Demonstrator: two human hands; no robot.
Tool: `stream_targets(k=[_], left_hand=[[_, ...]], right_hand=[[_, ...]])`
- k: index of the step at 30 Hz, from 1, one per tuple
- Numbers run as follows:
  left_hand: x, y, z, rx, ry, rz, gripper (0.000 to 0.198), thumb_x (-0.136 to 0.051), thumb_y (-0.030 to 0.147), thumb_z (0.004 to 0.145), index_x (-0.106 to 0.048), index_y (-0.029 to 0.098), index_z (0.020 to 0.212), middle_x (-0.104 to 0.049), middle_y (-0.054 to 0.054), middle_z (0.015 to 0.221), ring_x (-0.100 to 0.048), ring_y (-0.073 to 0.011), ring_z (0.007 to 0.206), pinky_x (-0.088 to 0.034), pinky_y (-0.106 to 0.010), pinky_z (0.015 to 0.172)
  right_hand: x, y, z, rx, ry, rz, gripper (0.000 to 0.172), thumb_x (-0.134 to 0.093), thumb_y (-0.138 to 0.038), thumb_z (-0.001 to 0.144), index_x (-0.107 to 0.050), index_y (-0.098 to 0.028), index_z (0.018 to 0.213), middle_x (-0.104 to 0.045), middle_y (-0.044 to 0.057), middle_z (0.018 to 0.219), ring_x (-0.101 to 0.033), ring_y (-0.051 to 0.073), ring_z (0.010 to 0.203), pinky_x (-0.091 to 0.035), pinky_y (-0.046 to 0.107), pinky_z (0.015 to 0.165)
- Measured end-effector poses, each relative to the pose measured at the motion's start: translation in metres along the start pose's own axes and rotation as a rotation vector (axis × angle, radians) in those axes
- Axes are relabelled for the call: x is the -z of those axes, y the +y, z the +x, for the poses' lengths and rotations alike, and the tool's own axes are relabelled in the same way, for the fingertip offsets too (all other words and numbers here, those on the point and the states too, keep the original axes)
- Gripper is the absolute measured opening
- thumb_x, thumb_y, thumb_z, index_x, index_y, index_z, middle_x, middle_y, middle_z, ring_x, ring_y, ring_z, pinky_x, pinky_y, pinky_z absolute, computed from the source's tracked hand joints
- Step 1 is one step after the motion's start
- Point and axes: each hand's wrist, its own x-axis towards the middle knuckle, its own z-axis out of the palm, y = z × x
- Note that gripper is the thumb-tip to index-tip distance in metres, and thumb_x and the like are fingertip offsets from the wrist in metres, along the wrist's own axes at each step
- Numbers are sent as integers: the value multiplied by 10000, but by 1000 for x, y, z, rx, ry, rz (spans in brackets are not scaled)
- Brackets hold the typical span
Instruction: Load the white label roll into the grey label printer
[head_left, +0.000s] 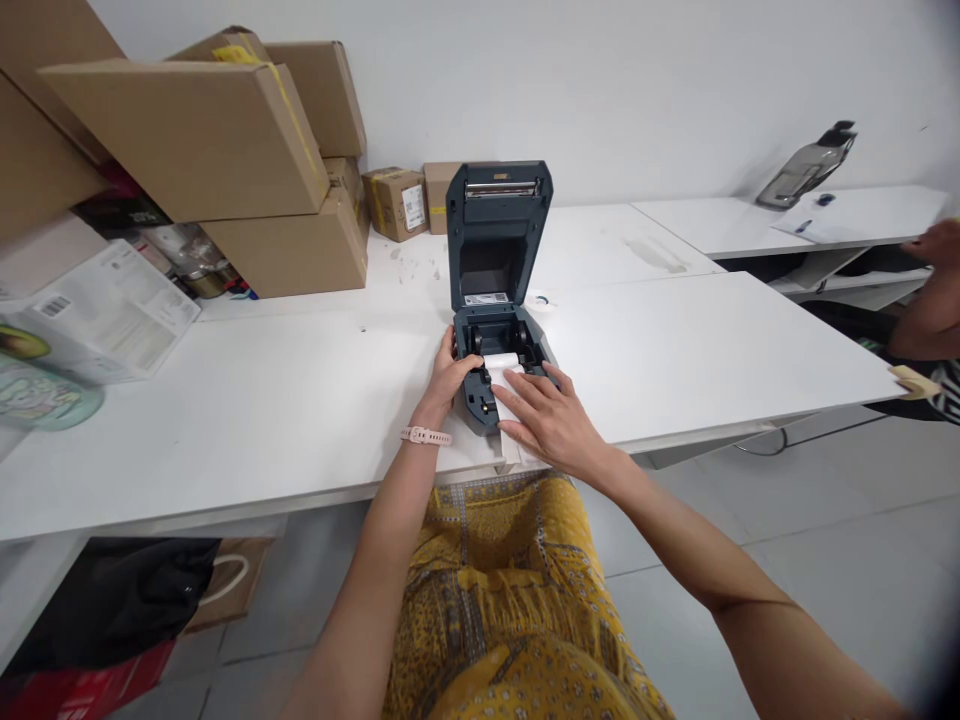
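Observation:
A dark grey label printer (pixel 498 245) stands on the white table with its lid tipped up and back. Inside its base, a strip of white label paper (pixel 501 362) runs forward and hangs past the front toward the table edge. My left hand (pixel 448 375) grips the printer's left side, its thumb on the inner rim and its other fingers along the outer wall. My right hand (pixel 551 415) lies over the paper strip with fingers spread, pressing it at the printer's front. The fingers cover part of the strip and of the printer's right front.
Cardboard boxes (pixel 285 240) are stacked at the back left, beside a white carton (pixel 112 310) and a pale green bottle (pixel 45 395). Two small boxes (pixel 395 205) stand behind the printer. A clear bottle (pixel 806 165) and another person's arm (pixel 926 300) are at the right.

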Motion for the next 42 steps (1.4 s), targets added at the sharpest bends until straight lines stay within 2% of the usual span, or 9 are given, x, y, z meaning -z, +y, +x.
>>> stream_targets(k=[6, 12, 15, 18, 21, 26, 31, 36, 42], left_hand=[[0, 0, -1, 2, 1, 2, 726, -744, 225, 633, -572, 222, 1338, -691, -75, 1325, -641, -289, 1254, -507, -396, 1079], [0, 2, -2, 21, -12, -11, 747, -800, 263, 671, -563, 228, 1379, -690, -91, 1351, -647, -299, 1282, -496, -424, 1125], [0, 4, -3, 29, -9, -21, 761, -834, 297, 692, -561, 238, 1399, -673, -101, 1399, -627, -302, 1340, -473, -440, 1169], [-6, 7, -15, 66, -35, -43, 791, -869, 356, 725, -539, 256, 1436, -676, -107, 1408, -634, -318, 1347, -493, -477, 1167], [-15, 9, -42, 78, -2, 9, 947, -913, 337, 707, -452, 290, 1533, -655, -109, 1453, -615, -343, 1380, -497, -514, 1175], [-26, 8, -93, 132, 95, 115, 1202, -930, 313, 712, -216, 316, 1678, -470, -125, 1664, -497, -336, 1514, -417, -491, 1255], [-24, 6, -113, 152, 65, 108, 1152, -891, 360, 767, -202, 278, 1688, -474, -157, 1663, -516, -326, 1501, -434, -467, 1242], [-21, -2, -117, 97, 14, -17, 1127, -901, 390, 749, -254, 307, 1668, -465, -135, 1678, -491, -322, 1520, -426, -486, 1253], [-18, -9, -123, 19, -63, -43, 1175, -895, 520, 763, -203, 312, 1690, -333, -134, 1758, -341, -342, 1621, -329, -487, 1322]], right_hand=[[-2, -4, -1, -16, 4, 6, 510, -428, -478, 1101, -605, -200, 1490, -592, 176, 1580, -602, 356, 1359, -418, 598, 1180], [-4, -13, -10, -19, 20, 99, 465, -501, -403, 1081, -594, -279, 1520, -631, 122, 1553, -629, 344, 1353, -358, 634, 1243], [0, -15, -18, 54, 122, 140, 449, -528, -374, 1070, -595, -327, 1512, -698, 74, 1479, -670, 306, 1307, -374, 601, 1247], [15, 1, -8, -49, 267, 159, 472, -496, -397, 1074, -554, -361, 1541, -689, 67, 1489, -643, 321, 1354, -376, 623, 1239], [38, 41, 32, -233, 377, 214, 529, -365, -445, 1097, -470, -334, 1604, -553, 99, 1629, -493, 354, 1516, -349, 640, 1254], [72, 132, 155, -348, 441, 472, 788, -164, -723, 1054, -329, -245, 1660, -335, 117, 1760, -293, 329, 1638, -280, 620, 1310], [87, 176, 231, -324, 222, 782, 926, -105, -881, 958, -591, -271, 1457, -648, 134, 1493, -548, 363, 1435, -401, 648, 1214], [86, 121, 169, -208, 520, 763, 823, -200, -817, 1022, -736, -223, 1216, -751, 106, 1261, -657, 331, 1279, -457, 578, 1173], [45, 45, 47, -50, 655, 536, 426, -368, -467, 1128, -719, -326, 1325, -719, 55, 1421, -632, 259, 1358, -482, 524, 1178]])
